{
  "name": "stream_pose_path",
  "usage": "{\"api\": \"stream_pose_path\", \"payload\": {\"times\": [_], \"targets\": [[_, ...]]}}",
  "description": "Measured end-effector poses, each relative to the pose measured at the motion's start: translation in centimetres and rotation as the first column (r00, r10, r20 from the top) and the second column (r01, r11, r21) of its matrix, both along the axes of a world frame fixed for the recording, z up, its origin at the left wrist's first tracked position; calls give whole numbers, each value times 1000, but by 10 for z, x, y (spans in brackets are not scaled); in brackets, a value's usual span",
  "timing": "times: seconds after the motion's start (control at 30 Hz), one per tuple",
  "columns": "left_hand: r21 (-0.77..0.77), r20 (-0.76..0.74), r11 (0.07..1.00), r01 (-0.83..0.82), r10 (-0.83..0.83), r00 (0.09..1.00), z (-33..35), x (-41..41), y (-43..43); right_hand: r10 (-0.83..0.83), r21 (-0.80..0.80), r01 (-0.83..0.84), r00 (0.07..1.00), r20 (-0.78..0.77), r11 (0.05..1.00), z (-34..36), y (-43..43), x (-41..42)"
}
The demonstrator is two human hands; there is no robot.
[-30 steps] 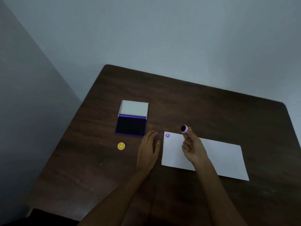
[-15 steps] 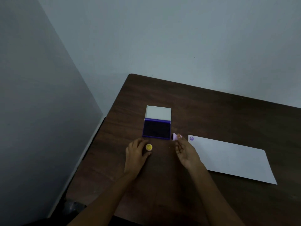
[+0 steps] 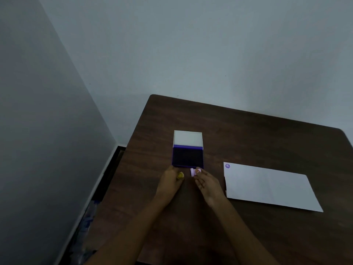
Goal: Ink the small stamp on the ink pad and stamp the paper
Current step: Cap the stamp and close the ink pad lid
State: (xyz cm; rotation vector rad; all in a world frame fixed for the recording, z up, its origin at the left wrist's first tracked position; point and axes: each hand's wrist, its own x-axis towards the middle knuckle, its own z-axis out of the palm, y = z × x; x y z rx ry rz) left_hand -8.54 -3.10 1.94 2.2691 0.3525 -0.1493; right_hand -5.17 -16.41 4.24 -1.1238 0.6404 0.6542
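The person's right hand (image 3: 207,183) pinched the small pink stamp (image 3: 193,172) between fingertips, just in front of the open ink pad (image 3: 187,157) on the dark wooden table (image 3: 257,134). The stamp lay on its side, its long axis level, one end turned left toward the left hand (image 3: 170,181). That hand's fingers were closed on a yellow cap (image 3: 180,175). The white paper (image 3: 271,188), one purple mark (image 3: 227,166) at its far-left corner, lay well to the right.
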Motion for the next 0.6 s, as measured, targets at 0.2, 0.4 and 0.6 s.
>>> {"api": "stream_pose_path", "payload": {"times": [0.2,0.4,0.6], "targets": [[-763,-568,264,-590,159,807,24,7,17,-23,47,23,1000,13,999,-2,3,3],[-801,-595,33,-598,65,801,29,7,17,80,-76,-72,991,108,994,-7,11,0],[-821,-559,103,-562,59,827,32,8,12,172,-233,-114,955,242,966,-7,11,-6]]}}
